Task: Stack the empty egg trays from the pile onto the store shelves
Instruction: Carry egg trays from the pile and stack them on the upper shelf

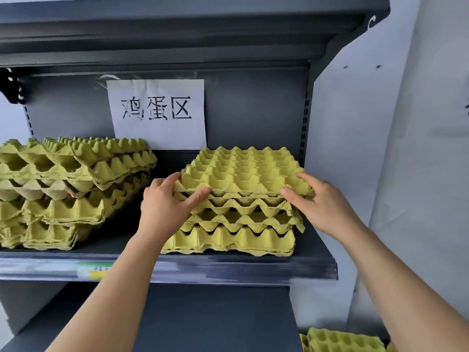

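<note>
A yellow-green top egg tray [243, 168] lies on a stack of several like trays [236, 232] at the right of the dark grey shelf [228, 268]. My left hand [165, 204] grips the top tray's front left corner, thumb along its front edge. My right hand [319, 201] holds its front right corner, fingers on the rim. A second, uneven stack of trays [68, 191] fills the shelf's left side. More trays of the pile [342, 341] show at the bottom right, low down.
A white paper sign [157, 113] with black characters hangs on the shelf's back panel. Another shelf board [177, 29] overhangs above. A lower shelf [203, 321] lies below. A white wall [380, 148] stands right of the unit.
</note>
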